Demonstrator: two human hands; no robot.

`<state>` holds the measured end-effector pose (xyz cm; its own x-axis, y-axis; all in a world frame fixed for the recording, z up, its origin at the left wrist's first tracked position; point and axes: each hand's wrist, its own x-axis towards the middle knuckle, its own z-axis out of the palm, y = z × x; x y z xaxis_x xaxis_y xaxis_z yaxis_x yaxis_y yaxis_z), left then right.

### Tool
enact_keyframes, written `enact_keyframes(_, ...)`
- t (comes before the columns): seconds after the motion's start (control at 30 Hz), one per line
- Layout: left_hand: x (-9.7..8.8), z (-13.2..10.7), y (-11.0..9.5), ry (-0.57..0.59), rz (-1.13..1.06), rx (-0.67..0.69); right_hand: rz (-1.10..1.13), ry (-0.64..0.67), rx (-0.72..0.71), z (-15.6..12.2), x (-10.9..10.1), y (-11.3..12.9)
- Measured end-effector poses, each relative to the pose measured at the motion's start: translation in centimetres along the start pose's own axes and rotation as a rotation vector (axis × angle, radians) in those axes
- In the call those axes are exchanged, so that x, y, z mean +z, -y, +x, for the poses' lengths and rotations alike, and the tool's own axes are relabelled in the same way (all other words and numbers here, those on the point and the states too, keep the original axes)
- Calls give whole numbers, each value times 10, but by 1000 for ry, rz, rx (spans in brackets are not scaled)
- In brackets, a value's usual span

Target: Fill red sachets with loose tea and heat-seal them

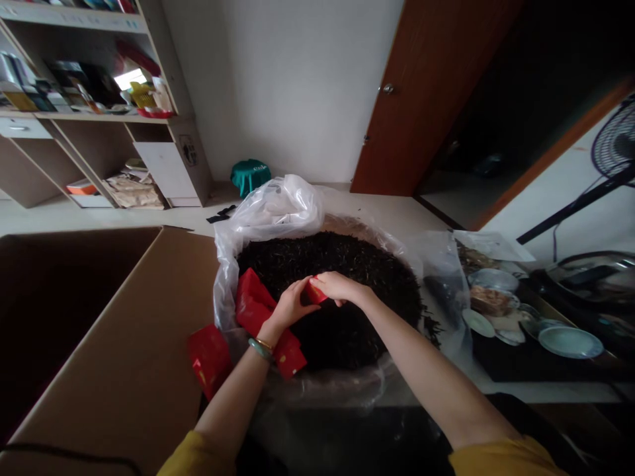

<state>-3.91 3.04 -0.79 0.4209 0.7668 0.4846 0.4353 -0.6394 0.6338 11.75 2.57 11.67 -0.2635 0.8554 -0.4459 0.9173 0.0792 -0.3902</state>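
Pinching the small red packet (pixel 317 292) with the fingers of left hand (pixel 290 307) and right hand (pixel 341 287) above the open plastic bag (pixel 297 200), probably light, soft and slick, best held by both side edges.

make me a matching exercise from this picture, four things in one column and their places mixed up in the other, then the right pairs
Things
1. small red packet
2. pale green bangle
3. dark shredded material
4. fan

Places
A. heaped inside the translucent plastic bag
B. at the right edge of the picture
C. held by the left hand and the right hand
D. around the left wrist

Right pairs
1-C
2-D
3-A
4-B
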Motion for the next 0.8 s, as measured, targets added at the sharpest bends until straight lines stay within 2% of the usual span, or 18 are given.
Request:
enact_keyframes(0.2, -2, 1, -10, -54, 254, 25, 77, 154, 21, 4, 6, 12)
enact_keyframes(0.33, -1, 1, -8, -106, 233, 36, 191, 161, 1, 0, 3, 16)
enact_keyframes(0.43, 0, 0, -4, -142, 199, 10, 308, 71, -24, -9, -3, 7)
enact_keyframes(0.53, 0, 0, -1, -161, 176, -28, 412, -144, -9, -17, -3, -15)
enact_keyframes(0.6, 1, 0, -1, -176, 167, -46, 391, -238, 65, -18, 6, -30)
enact_keyframes(0.67, 0, 1, -1, -188, 162, -47, 338, -205, 109, -16, 24, -42)
enact_keyframes(0.73, 0, 1, -2, -196, 153, -37, 269, -158, 81, -11, 47, -47)
enact_keyframes(0.8, -2, 1, -4, -196, 142, -33, 2, -119, 19, -6, 70, -45)
